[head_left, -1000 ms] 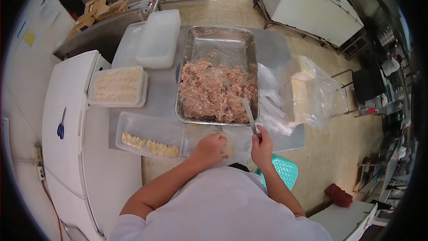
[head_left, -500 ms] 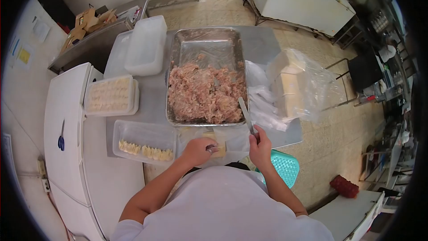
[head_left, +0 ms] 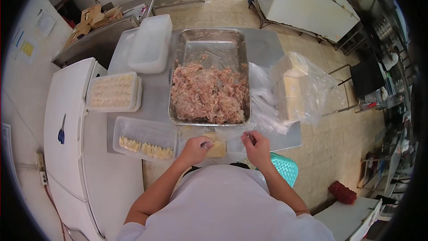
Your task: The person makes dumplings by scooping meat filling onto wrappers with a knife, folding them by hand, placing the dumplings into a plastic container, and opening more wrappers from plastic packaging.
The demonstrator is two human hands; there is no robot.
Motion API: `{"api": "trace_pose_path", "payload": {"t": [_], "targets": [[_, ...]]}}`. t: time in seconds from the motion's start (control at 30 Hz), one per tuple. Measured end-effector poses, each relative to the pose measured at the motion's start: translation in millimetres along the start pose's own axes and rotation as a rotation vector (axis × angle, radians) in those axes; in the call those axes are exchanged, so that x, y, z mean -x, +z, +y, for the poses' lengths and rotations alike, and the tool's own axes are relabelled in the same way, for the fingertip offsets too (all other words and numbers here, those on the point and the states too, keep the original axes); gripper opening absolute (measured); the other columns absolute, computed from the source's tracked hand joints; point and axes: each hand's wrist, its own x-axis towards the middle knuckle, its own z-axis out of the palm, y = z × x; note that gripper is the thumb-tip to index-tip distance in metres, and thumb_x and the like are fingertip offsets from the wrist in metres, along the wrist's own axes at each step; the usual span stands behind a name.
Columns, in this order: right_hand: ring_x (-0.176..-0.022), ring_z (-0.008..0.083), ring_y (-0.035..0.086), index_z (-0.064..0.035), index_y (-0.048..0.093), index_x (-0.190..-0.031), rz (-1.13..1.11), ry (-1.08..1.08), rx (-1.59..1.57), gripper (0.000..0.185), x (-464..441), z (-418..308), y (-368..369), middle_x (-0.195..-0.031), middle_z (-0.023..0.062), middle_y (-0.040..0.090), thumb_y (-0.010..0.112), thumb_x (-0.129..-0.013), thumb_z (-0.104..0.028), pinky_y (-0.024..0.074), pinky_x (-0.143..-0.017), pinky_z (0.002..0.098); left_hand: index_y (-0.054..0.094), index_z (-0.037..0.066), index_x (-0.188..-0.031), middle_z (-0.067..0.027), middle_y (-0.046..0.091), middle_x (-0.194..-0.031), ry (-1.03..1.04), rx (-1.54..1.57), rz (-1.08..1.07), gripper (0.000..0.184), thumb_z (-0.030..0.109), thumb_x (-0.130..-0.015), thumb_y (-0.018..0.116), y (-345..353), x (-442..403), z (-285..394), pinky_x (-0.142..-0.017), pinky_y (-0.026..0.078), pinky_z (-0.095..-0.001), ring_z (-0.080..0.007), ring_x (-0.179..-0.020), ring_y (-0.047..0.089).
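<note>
My left hand (head_left: 195, 150) is closed, fingers curled over a stack of square yellow dough wrappers (head_left: 217, 149) on the table's near edge. Something small sits in its fingertips, too hidden to name. My right hand (head_left: 257, 146) is closed just right of the wrappers, around the handle of a flat metal spatula; little of the spatula shows now. Beyond both hands stands a metal tray (head_left: 209, 124) partly filled with raw minced meat (head_left: 207, 93). To the left, a clear plastic container (head_left: 145, 129) holds a row of filled dumplings (head_left: 145, 148).
Lidded boxes of dumplings (head_left: 113, 93) and stacked plastic containers (head_left: 151, 44) stand left on the steel table (head_left: 263, 40). Bagged wrapper blocks (head_left: 292, 91) lie right, beside crumpled plastic (head_left: 267, 102). A turquoise stool (head_left: 285, 168) stands below the right edge. A white fridge (head_left: 67, 120) is left.
My right hand has turned so the spatula, earlier pointing up toward the tray's corner, is mostly out of sight. My left hand stays by the wrappers. The view has shifted slightly.
</note>
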Motion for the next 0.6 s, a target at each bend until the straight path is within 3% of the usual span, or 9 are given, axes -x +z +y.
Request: {"api": "trace_pose_path", "payload": {"t": [0.07,0.1,0.2,0.3,0.4,0.5,0.6], "targets": [[-0.065,0.0053,0.047,0.0039,0.072,-0.099,-0.144,0.07,-0.017,0.017,2,2,7,-0.07,-0.0033,0.058,0.072,-0.093,-0.012,0.0399,-0.057,0.0249,0.073,-0.002,-0.097,-0.0118,0.072,-0.085,-0.055,0.02,-0.012,0.015,0.013,-0.095,0.067,-1,2,6,-0.071,0.05,-0.0316,-0.0151,-0.076,0.062],[-0.065,0.0089,0.054,0.0039,0.074,-0.092,-0.181,0.049,-0.118,0.022,3,1,16,-0.07,0.0042,0.065,0.073,-0.09,-0.018,0.0444,-0.058,0.0291,0.072,-0.002,-0.097,-0.0112,0.072,-0.085,-0.081,0.031,-0.017,0.015,0.012,-0.095,0.067,-2,3,8,-0.071,0.05,-0.0316,-0.0145,-0.076,0.061],[-0.068,0.0047,0.053,0.0037,0.074,-0.094,-0.369,0.117,-0.096,0.02,5,-9,28,-0.075,-0.0006,0.066,0.074,-0.089,-0.016,0.0425,-0.059,0.0247,0.072,-0.002,-0.097,-0.0139,0.072,-0.083,0.038,0.148,0.087,0.016,0.013,-0.092,0.068,8,6,0,-0.072,0.052,-0.0349,-0.0166,-0.075,0.064],[-0.068,0.0052,0.053,0.0033,0.074,-0.094,-0.41,0.168,-0.147,0.021,2,2,41,-0.075,-0.0002,0.066,0.074,-0.088,-0.017,0.0427,-0.059,0.0255,0.072,-0.002,-0.098,-0.0116,0.073,-0.085,0.074,0.184,0.108,0.016,0.012,-0.092,0.067,14,7,-6,-0.073,0.053,-0.0343,-0.0168,-0.078,0.065],[-0.066,0.0058,0.052,0.0031,0.074,-0.094,-0.41,0.209,-0.131,0.021,3,8,42,-0.073,-0.0004,0.065,0.073,-0.089,-0.017,0.0425,-0.059,0.0263,0.072,0.0,-0.102,-0.0114,0.074,-0.095,-0.044,0.241,0.103,0.018,0.011,-0.096,0.059,18,6,-33,-0.08,0.053,-0.0338,-0.0179,-0.089,0.067],[-0.065,0.008,0.051,0.0042,0.072,-0.099,-0.327,0.153,-0.017,0.024,5,22,42,-0.07,0.0026,0.063,0.072,-0.09,-0.018,0.0437,-0.059,0.0289,0.065,0.001,-0.119,-0.0096,0.071,-0.112,-0.049,0.69,0.249,0.025,0.019,-0.103,0.055,16,2,-74,-0.088,0.053,-0.0331,-0.0177,-0.102,0.067],[-0.066,0.0107,0.052,0.0042,0.069,-0.106,-0.229,0.019,0.148,0.024,7,13,35,-0.071,0.0058,0.061,0.066,-0.094,-0.016,0.045,-0.06,0.0309,0.058,0.001,-0.13,-0.0118,0.067,-0.125,-0.171,1.417,0.383,0.034,0.026,-0.107,0.05,-15,7,-38,-0.1,0.053,-0.0378,-0.0241,-0.117,0.065]]}}
